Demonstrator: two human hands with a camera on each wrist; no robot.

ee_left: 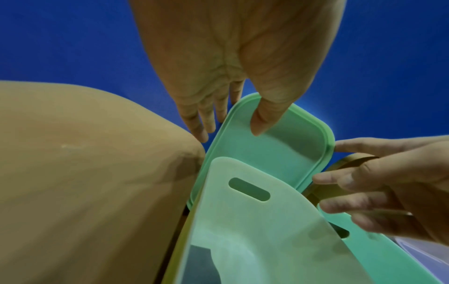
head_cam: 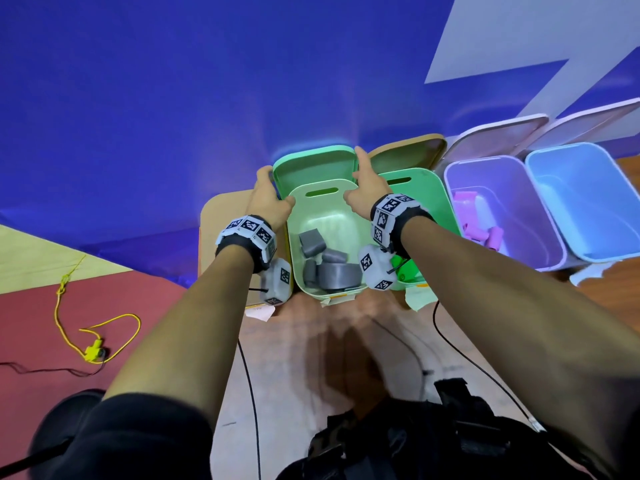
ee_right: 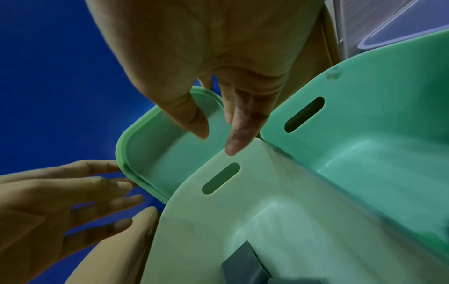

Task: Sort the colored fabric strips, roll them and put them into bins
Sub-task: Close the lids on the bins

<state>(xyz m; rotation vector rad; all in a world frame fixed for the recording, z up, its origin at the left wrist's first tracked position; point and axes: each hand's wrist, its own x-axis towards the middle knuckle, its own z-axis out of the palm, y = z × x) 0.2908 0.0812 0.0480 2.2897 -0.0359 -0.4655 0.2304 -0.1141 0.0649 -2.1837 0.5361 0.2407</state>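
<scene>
A pale green bin (head_cam: 325, 216) stands in the middle and holds several grey fabric rolls (head_cam: 329, 268). Its green lid (head_cam: 315, 168) stands upright behind the back wall. My left hand (head_cam: 266, 199) pinches the lid's left edge. In the left wrist view my left hand (ee_left: 230, 123) has its thumb on the lid's (ee_left: 279, 153) inner face and its fingers behind. My right hand (head_cam: 360, 181) holds the lid's right edge. In the right wrist view my right hand (ee_right: 217, 142) has its thumb over the lid (ee_right: 165, 153) and a fingertip on the bin's back wall (ee_right: 243, 192).
A darker green bin (head_cam: 429, 195) with green rolls (head_cam: 403, 268) touches the right side. Further right are a purple bin (head_cam: 519, 209) with pink rolls (head_cam: 481, 233) and a blue bin (head_cam: 588, 202). A tan lid (head_cam: 225, 216) lies to the left. A yellow cord (head_cam: 97, 341) lies on the floor.
</scene>
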